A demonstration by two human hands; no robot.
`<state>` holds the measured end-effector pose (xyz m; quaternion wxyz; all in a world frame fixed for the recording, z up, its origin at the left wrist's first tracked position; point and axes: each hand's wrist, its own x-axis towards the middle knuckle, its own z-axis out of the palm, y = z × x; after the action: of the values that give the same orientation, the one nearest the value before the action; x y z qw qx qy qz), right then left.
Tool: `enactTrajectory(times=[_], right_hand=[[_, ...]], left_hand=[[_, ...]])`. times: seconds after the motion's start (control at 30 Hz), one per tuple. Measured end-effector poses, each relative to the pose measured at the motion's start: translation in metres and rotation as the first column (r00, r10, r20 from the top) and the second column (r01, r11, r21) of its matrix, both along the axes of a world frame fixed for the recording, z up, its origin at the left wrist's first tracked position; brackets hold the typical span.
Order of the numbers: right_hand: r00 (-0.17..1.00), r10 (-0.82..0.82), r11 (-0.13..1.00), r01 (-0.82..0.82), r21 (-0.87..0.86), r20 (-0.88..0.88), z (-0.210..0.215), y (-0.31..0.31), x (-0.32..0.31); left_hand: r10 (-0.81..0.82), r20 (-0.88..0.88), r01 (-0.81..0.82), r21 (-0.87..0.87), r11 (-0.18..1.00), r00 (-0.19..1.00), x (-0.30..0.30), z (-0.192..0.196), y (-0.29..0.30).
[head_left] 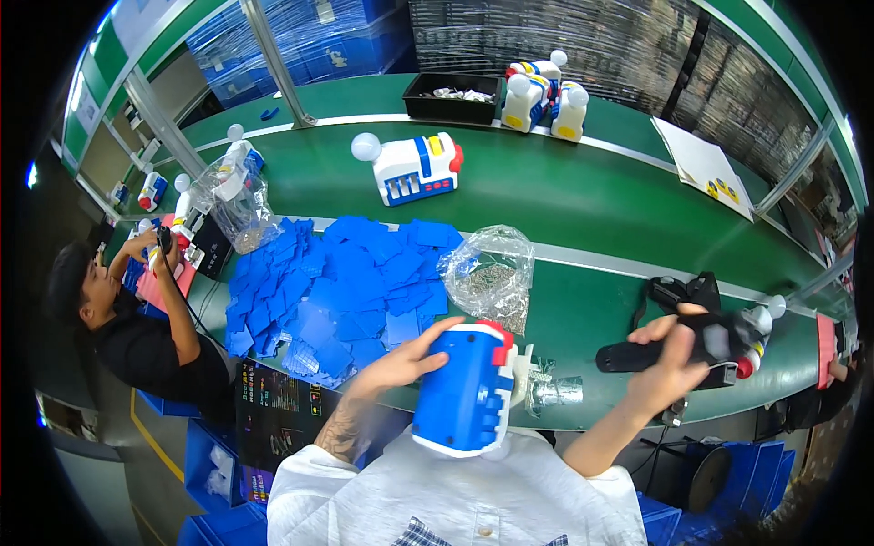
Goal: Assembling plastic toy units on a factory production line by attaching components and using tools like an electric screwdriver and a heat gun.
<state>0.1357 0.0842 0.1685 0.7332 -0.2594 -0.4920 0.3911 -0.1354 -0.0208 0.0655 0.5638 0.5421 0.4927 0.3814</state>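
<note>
Nearest the viewer, a glossy blue-and-white moulded plastic toy body (464, 387), boxy with rounded corners and a red tab at its upper edge, stands on end against the near rim of the matte green conveyor belt (592, 196). The left hand (411, 357) lies on its upper left corner, fingers curled over the top edge and closed against the plastic. To the right, the right hand (672, 359) is wrapped around a black pistol-shaped power screwdriver (678, 350) held level above the belt edge, fingers clamped round its body; the barrel points left. Between the two, a small crinkled silver foil wrapper (555, 391) lies on the belt just beside the toy body.

Farther out, a crumpled clear plastic bag of small metallic parts (487, 278) sits near the toy body, and beside it, to the left, spreads a loose heap of flat blue plastic panels (337, 282), thin and square-edged. A second clear bag (238, 205) stands at the heap's far left corner.

Beyond the heap, a finished white toy with blue and red trim and a white ball knob (414, 166) rests on the belt. At the far side, a black rectangular tray (452, 97) and a cluster of similar white toys (543, 96) stand close together. At the left, another person (137, 314) works at the belt.
</note>
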Motion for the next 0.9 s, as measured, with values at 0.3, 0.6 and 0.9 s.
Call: enactTrajectory(times=[0.3,0.6,0.9], right_hand=[[0.405,0.301,0.861,0.273,-0.429,0.863,-0.174,0.037,-0.008],[0.403,0.246,0.938,0.131,-0.321,0.882,-0.143,0.025,0.002],[0.548,0.814,0.424,-0.787,-0.449,-0.193,-0.055,0.004,-0.009]], left_hand=[[0.244,-0.020,-0.244,-0.124,0.962,0.970,-0.020,-0.045,-0.039],[0.336,0.104,-0.338,-0.005,0.941,0.936,-0.034,-0.024,-0.027],[0.343,-0.278,0.078,0.864,0.497,0.897,0.021,0.097,0.023]])
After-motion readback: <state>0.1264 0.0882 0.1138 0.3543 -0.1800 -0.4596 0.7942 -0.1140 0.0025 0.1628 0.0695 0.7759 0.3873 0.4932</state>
